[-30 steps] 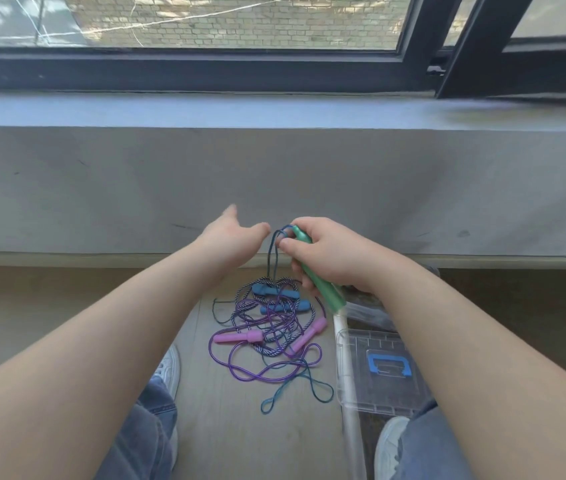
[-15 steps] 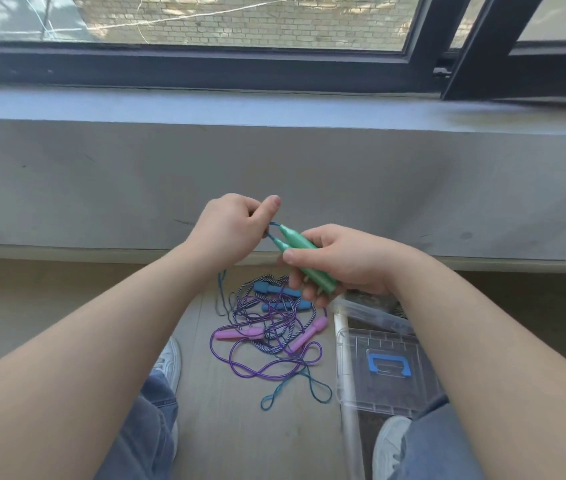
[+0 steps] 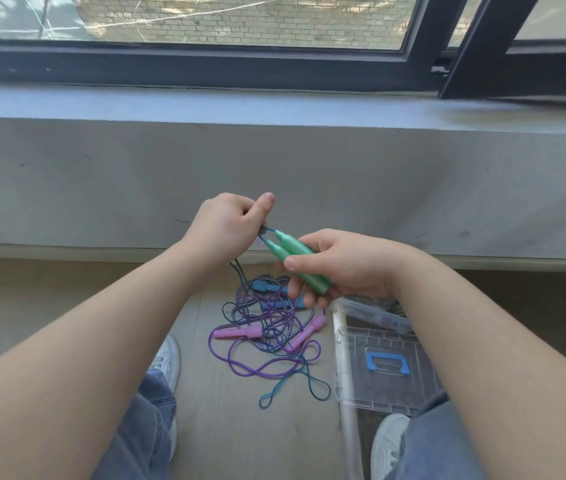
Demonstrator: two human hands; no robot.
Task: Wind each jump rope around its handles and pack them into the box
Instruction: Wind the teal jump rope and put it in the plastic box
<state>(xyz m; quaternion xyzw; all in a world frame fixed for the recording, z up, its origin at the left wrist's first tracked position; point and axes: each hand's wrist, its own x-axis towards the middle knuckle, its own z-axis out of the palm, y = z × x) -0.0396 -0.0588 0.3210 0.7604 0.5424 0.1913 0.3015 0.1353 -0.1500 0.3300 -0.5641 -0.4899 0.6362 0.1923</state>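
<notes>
Main risk is the tangle: the teal cord (image 3: 263, 240) drops from the left hand (image 3: 226, 226) into a pile on the floor (image 3: 240, 438), where it looks threaded through the purple rope (image 3: 260, 370) and the striped rope (image 3: 269, 345). Winding now would likely drag those up, or cinch a knot, unless slack is pulled free first. Second risk: both green handles (image 3: 297, 259) sit side by side in one grip, so a sideways tug from the cord could splay them or twist one out, and loose first turns would slide off the tapered tips. The right hand (image 3: 347, 268) has its fingers and thumb curled round the two handles, held in the air above the pile with the tips pointing up-left. The left hand is closed, pinching the cord just off those tips with the thumb sticking up. The green rope itself has smooth tapered plastic handles and a thin, limp cord; no wraps are on it yet, and its far loop lies on the floor near the clear plastic box (image 3: 347, 386). Pink handles (image 3: 240, 332) and blue handles (image 3: 267, 287) lie in the pile, unwound. The box sits right of the pile with a blue-handled lid showing; I can't tell whether it is closed.
</notes>
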